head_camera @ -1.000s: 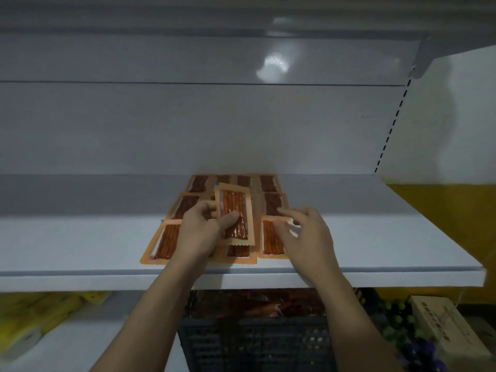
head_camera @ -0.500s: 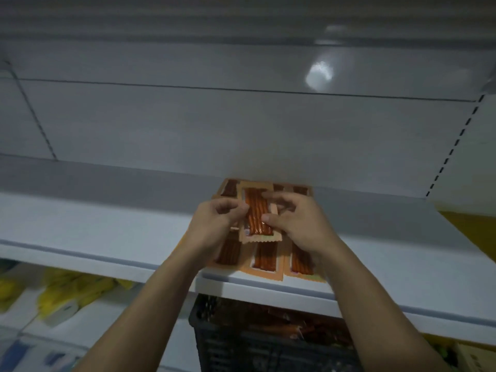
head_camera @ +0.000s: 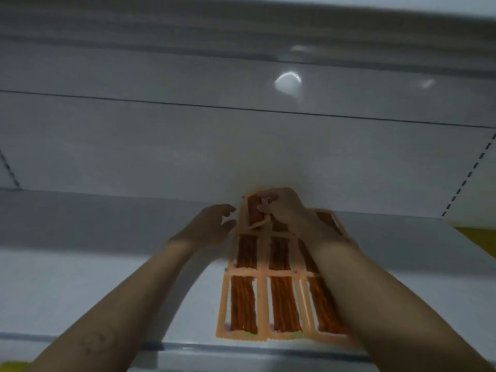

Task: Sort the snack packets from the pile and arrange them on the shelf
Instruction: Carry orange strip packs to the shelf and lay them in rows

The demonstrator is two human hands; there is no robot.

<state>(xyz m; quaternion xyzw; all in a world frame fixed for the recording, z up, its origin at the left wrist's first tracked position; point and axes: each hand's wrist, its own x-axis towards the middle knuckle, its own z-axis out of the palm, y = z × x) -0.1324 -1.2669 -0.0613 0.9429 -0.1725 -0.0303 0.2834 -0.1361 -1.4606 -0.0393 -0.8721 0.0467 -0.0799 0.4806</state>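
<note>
Several orange-edged snack packets (head_camera: 279, 302) with dark red sticks inside lie flat in rows on the white shelf (head_camera: 107, 285). At the back of the rows, against the rear panel, my right hand (head_camera: 284, 210) holds one more snack packet (head_camera: 253, 213) with curled fingers, its lower end tilted over the second row. My left hand (head_camera: 212, 226) hovers just left of that packet, fingers relaxed and apart, holding nothing. My right forearm hides part of the right-hand column of packets.
The shelf's grey back panel (head_camera: 188, 146) rises right behind the packets. An upper shelf (head_camera: 241, 28) overhangs at the top. A slotted upright (head_camera: 472, 170) stands at the right. The shelf's front edge (head_camera: 188, 347) runs along the bottom.
The packet went from my left hand to my right hand, which carried it to the back of the rows. My left hand let go and drew left. The view shifted closer and to the left.
</note>
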